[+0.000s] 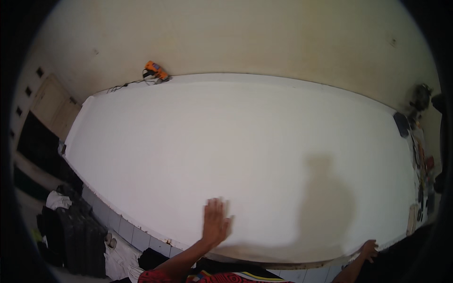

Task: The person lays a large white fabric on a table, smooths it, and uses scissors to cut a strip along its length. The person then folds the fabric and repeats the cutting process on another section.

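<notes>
Fingers (214, 207) of the left hand (215, 225) lie spread and flat, palm down, on the big white sheet (245, 155) that covers the worktop; they press on its surface close to the near edge and hold nothing. Over at the lower right, the right hand (369, 248) sits at the sheet's near edge, its fingers curled over the rim as if gripping the edge of the board, though the hand is small and dark in the view and how tightly it closes cannot be told. Both forearms come up from the lower edge of the picture, the left one above a red patterned garment (207, 277). White sheet fills most of the view, running from the near edge, where a row of pale tiles (137, 236) shows under its front, back to the cream wall (245, 37). On the far left corner of the sheet, against the wall, lies an orange power tool (155, 70) with a dark cable (125, 85) trailing to its left, well apart from both hands. A soft shadow (328, 198) of the person falls across the right part of the sheet. Along the right end lie a dark flat object (402, 124) and some small clutter too blurred to name. Black cases (75, 236) and a white cloth (57, 200) sit on the floor at the lower left.
</notes>
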